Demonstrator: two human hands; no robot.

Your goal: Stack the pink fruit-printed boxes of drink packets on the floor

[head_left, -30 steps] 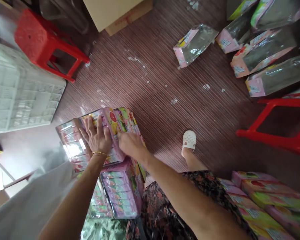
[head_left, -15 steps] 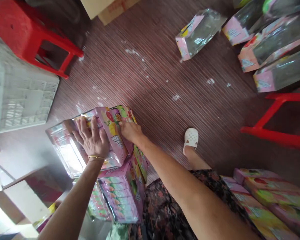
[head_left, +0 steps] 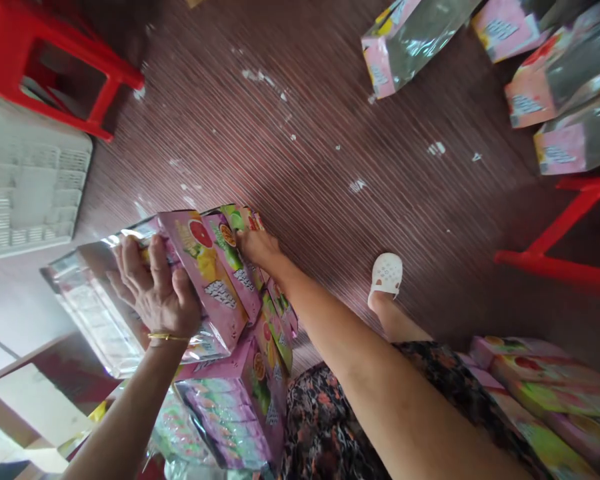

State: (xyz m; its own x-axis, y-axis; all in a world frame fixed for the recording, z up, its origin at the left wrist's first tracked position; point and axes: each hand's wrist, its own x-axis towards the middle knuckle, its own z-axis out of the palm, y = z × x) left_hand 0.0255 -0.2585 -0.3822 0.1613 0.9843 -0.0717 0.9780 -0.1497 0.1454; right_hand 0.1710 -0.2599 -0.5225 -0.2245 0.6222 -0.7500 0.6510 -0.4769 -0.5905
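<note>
A stack of pink fruit-printed packs wrapped in clear film stands by my knees. My left hand [head_left: 153, 293] lies on top of the uppermost pack [head_left: 200, 267], fingers curled over its glossy upper face, and the pack is tilted up. My right hand [head_left: 256, 245] presses on the far end of a second pack [head_left: 240, 230] just behind it, fingers bent against it. More packs [head_left: 240, 400] lie beneath them in the pile.
Several similar packs [head_left: 410, 40] lie on the brown striped floor at top right, and another pile [head_left: 540, 393] sits at lower right. Red stools [head_left: 55, 73] [head_left: 565, 260] stand at top left and right. A white plastic crate [head_left: 25, 193] is at left. My foot in a white clog [head_left: 386, 275] rests mid-floor.
The top pack has tipped up toward me under my left hand, whose fingers have gone from flat to curled. My right hand has slid to the far end of the stack. The view has shifted down.
</note>
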